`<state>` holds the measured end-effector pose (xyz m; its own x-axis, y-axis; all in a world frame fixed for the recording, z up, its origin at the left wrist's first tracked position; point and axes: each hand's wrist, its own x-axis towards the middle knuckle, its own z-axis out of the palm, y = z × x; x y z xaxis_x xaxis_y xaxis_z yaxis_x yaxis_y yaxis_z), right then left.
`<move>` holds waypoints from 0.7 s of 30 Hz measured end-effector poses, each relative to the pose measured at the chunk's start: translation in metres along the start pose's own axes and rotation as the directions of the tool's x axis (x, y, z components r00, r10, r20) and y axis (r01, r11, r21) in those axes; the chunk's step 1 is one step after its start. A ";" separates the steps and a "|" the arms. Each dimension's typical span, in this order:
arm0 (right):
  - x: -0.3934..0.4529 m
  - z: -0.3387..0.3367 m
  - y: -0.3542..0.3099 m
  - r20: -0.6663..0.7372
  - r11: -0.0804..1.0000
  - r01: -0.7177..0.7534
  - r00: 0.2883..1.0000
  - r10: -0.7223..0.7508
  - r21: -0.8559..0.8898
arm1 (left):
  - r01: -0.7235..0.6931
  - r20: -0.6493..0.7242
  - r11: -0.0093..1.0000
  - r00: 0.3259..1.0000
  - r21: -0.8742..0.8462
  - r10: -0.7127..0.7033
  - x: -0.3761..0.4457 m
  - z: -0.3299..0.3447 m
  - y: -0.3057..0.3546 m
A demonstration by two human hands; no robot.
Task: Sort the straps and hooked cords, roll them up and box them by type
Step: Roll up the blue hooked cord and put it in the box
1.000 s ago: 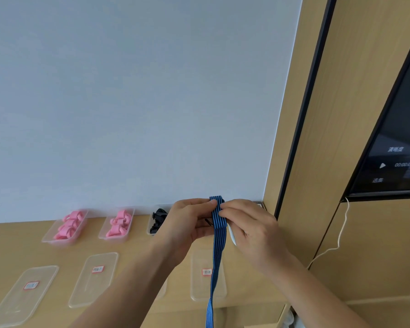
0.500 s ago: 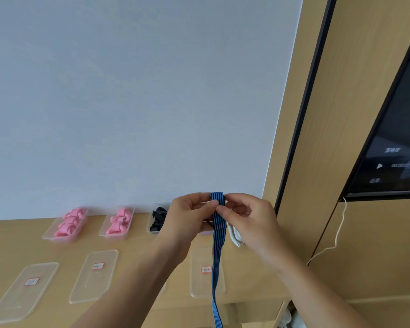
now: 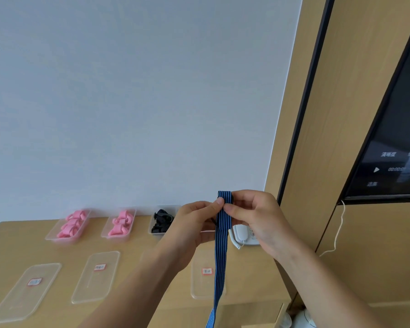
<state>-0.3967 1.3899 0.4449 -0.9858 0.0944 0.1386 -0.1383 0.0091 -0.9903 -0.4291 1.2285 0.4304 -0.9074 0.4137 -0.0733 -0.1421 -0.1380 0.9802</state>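
A blue and black striped strap (image 3: pixel 220 254) hangs straight down past the table's front edge. Its top end is folded over, and my left hand (image 3: pixel 194 223) and my right hand (image 3: pixel 253 218) both pinch that fold between thumb and fingers, above the table. At the back of the wooden table (image 3: pixel 152 268) stand two clear boxes of rolled pink straps (image 3: pixel 69 224) (image 3: pixel 120 224) and one box of black cords (image 3: pixel 161 222), partly hidden by my left hand.
Three clear lids with red labels lie on the table's front half (image 3: pixel 25 291) (image 3: pixel 96 275) (image 3: pixel 204 275). A white device (image 3: pixel 243 235) with a cord sits behind my right hand. A wooden panel and a dark screen (image 3: pixel 393 147) stand to the right.
Both hands have risen slightly and closed in on the strap's folded top end. The strap's hanging part has stayed in place.
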 end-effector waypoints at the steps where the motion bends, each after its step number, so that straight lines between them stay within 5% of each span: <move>1: 0.000 0.001 0.000 -0.029 1.000 0.016 0.999 -0.017 -0.014 | 0.009 0.006 1.000 1.000 0.016 -0.009 -0.001 0.002 -0.001; 12: -0.006 -0.001 0.002 -0.272 0.978 0.122 0.948 -0.164 -0.167 | 0.024 -0.076 1.000 0.997 0.003 -0.024 -0.007 0.024 -0.011; 21: -0.010 -0.005 0.003 -0.320 0.971 0.133 0.928 -0.193 -0.199 | 0.034 -0.033 0.998 0.999 0.061 -0.032 -0.006 0.027 -0.011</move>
<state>-0.3865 1.3943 0.4408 -0.8575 0.4046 0.3179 -0.2466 0.2192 -0.9440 -0.4111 1.2519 0.4248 -0.9150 0.3879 -0.1110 -0.1488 -0.0688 0.9865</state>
